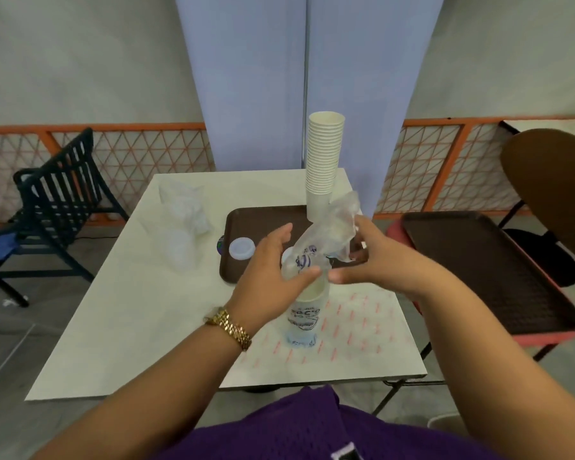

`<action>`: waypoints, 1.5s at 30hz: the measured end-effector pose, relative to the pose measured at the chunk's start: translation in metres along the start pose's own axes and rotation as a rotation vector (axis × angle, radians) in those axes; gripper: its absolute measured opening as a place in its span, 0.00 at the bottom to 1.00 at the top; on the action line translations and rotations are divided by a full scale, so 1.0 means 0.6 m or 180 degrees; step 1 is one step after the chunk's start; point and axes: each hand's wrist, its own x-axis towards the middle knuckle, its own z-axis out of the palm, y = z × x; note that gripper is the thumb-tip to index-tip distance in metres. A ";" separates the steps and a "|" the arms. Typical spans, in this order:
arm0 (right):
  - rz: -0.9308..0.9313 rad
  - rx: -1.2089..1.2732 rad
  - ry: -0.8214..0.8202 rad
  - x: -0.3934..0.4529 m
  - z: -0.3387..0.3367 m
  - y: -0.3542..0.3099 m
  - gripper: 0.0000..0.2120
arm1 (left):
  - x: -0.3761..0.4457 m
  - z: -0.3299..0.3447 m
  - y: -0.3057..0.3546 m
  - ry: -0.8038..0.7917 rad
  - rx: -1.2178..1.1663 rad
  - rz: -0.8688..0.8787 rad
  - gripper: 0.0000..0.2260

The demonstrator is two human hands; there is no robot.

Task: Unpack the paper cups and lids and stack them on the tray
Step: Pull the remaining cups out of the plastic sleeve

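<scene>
Left hand [273,260] wrapped round a plastic sleeve [307,277] of cups standing on the tabletop [130,310], right hand [362,257] pinching its loose top. Tall cup stack [324,161] upright on the brown tray [246,220], one lid [242,249] lying beside it.
</scene>
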 end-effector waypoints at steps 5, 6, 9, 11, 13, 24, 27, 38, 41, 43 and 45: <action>-0.0254 -0.0491 0.0872 0.018 0.010 -0.033 0.16 | 0.044 -0.029 0.082 0.0160 0.0076 0.0433 0.21; -0.0335 -0.0596 0.0989 0.022 0.002 -0.051 0.14 | 0.053 -0.038 0.096 0.0227 0.0059 0.0469 0.17; -0.0513 -0.0843 0.1122 0.027 -0.032 -0.099 0.12 | 0.077 -0.075 0.130 0.0431 0.0059 0.0495 0.07; -0.0526 -0.1054 0.1062 0.022 -0.052 -0.118 0.12 | 0.086 -0.098 0.142 0.0412 0.0125 0.0545 0.05; -0.0495 -0.1076 0.0950 0.014 -0.065 -0.127 0.12 | 0.088 -0.115 0.146 0.0351 0.0189 0.0552 0.06; -0.0679 -0.0702 0.1012 -0.024 -0.058 -0.107 0.03 | 0.022 -0.092 0.171 0.0493 0.0406 0.0798 0.07; -0.0657 -0.0725 0.1046 -0.032 -0.061 -0.099 0.04 | -0.001 -0.094 0.172 0.0440 0.0857 0.1192 0.12; -0.0207 -0.2032 0.0373 0.003 -0.065 -0.154 0.16 | 0.000 -0.099 0.180 0.0298 0.2231 0.1324 0.04; -0.0070 -0.2143 0.0348 0.014 -0.064 -0.161 0.08 | 0.004 -0.108 0.184 0.0373 0.2118 0.1283 0.02; -0.0083 -0.1758 0.0483 0.009 -0.073 -0.165 0.06 | 0.008 -0.120 0.186 0.0347 0.1920 0.1218 0.02; -0.0087 -0.1491 0.0624 -0.003 -0.085 -0.169 0.03 | 0.014 -0.134 0.187 0.0342 0.1641 0.1172 0.04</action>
